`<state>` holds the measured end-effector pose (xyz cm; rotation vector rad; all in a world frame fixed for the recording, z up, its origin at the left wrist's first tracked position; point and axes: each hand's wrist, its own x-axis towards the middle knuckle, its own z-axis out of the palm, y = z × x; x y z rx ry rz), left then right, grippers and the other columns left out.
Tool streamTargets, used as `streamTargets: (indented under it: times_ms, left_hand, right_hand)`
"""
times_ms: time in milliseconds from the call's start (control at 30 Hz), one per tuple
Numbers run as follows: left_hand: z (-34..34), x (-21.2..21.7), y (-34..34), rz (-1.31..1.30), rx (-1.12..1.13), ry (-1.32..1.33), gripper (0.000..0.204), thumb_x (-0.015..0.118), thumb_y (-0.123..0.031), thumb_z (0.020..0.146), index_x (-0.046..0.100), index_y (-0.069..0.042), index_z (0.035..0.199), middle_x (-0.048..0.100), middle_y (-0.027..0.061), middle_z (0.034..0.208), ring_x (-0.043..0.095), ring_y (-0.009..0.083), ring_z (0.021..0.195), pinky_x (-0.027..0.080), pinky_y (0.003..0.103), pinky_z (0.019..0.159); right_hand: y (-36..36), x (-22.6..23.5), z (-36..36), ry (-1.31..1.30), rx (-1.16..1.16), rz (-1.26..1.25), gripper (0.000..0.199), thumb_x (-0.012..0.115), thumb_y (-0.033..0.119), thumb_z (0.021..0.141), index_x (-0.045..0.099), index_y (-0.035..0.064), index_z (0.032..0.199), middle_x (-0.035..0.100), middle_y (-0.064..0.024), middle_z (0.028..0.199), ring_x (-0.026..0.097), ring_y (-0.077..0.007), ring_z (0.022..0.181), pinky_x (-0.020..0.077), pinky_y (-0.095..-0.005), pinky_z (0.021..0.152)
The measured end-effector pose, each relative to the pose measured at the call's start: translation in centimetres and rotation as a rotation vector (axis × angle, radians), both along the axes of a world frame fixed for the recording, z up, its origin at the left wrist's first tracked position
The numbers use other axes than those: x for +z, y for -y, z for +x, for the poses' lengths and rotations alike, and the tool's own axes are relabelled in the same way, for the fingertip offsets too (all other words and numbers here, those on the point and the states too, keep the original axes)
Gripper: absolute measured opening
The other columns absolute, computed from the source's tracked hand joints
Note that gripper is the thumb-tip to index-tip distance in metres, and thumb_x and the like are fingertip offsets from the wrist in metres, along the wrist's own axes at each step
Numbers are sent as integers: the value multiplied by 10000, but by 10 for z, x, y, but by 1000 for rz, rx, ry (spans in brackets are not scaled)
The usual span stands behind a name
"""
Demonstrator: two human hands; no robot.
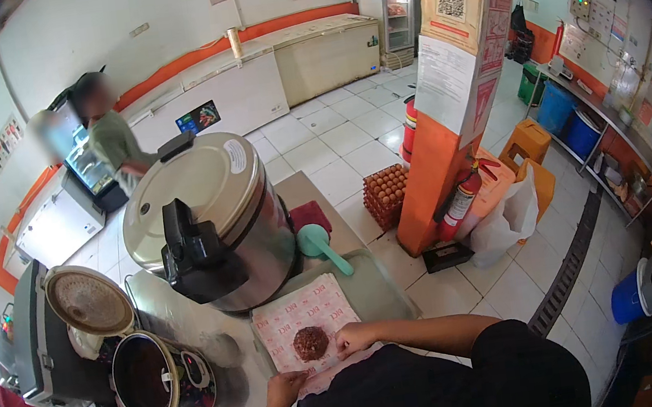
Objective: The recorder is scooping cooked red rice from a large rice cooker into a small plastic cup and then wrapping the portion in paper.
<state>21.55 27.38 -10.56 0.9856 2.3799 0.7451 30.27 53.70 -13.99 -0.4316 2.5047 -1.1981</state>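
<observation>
A round dark-brown patty of food [310, 342] lies on a sheet of white paper with red print [307, 313], spread on a metal counter [370, 288]. My right hand [352, 338] rests on the paper just right of the patty, fingers curled against the sheet. My left hand [284, 388] presses on the paper's near left corner, below the patty. Neither hand touches the patty itself.
A large steel rice cooker [217, 218] with a black latch stands behind the paper, a teal scoop [319, 245] beside it. A small open pot [151, 379] sits at left. A person stands at a far counter. Egg trays [385, 194] and an orange pillar [440, 164] stand right.
</observation>
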Motion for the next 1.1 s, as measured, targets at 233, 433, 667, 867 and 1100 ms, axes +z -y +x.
streamTargets:
  times_ms: [233, 433, 667, 867, 1100]
  left_hand:
    - [4, 12, -7, 33, -55, -124, 354, 642, -426, 757, 704, -112, 908, 659, 136, 745, 632, 302, 724, 469, 389, 801]
    - [2, 7, -4, 19, -72, -14, 251, 592, -279, 826, 684, -63, 914, 649, 179, 838, 628, 334, 776, 487, 404, 732]
    - [2, 1, 1, 58, -32, 65, 328, 524, -361, 856, 671, -96, 984, 660, 127, 757, 625, 301, 750, 407, 419, 863]
    - [1, -1, 3, 45, -156, -67, 306, 530, -337, 849, 671, -97, 978, 658, 132, 758, 625, 313, 763, 388, 453, 917]
    - [3, 0, -1, 40, -61, -49, 201, 597, -243, 792, 689, -100, 898, 649, 146, 750, 621, 320, 717, 437, 428, 857]
  right_hand:
    - [10, 18, -1, 187, -171, 121, 341, 737, 366, 671, 624, 48, 726, 594, -120, 673, 581, -269, 639, 430, -377, 575]
    - [20, 38, -4, 148, -155, 231, 500, 623, 537, 749, 585, 39, 727, 584, -150, 678, 572, -313, 651, 429, -397, 593]
    - [15, 5, 3, 182, -246, -164, 405, 496, 436, 867, 647, 60, 867, 653, -85, 840, 603, -233, 797, 454, -334, 751]
    - [4, 2, -6, 330, -58, -162, 226, 501, 223, 835, 617, 39, 897, 649, -71, 814, 600, -196, 773, 456, -326, 734]
    - [-2, 12, 4, 211, -103, -76, 221, 573, 223, 783, 647, 57, 909, 650, -117, 859, 612, -240, 785, 462, -335, 728]
